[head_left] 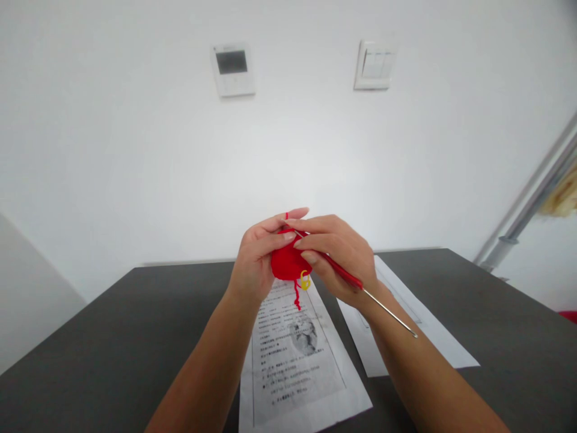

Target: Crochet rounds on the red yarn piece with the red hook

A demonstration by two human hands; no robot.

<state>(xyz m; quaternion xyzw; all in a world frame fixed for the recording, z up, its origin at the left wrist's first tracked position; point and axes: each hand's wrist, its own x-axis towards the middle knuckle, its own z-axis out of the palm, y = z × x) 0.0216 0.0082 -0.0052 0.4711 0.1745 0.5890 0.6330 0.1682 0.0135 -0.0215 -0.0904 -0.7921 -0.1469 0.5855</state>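
My left hand (259,252) pinches a small red crochet piece (288,258) between thumb and fingers, with a strand of red yarn (286,215) looped over the index finger. In my right hand (342,249) is a crochet hook (340,270) with a red handle and metal ends. One end of the hook meets the upper edge of the piece; the other points down over my right forearm. A yellow stitch marker (305,281) hangs from the lower edge, beside a short red yarn tail (297,297). The exact stitch at the hook's tip is hidden by my fingers.
Below my hands, a printed sheet (311,385) with text and a picture lies on the dark table (189,325). A second sheet (419,337) lies under my right forearm. On the white wall are a panel with a screen (233,69) and a light switch (374,65).
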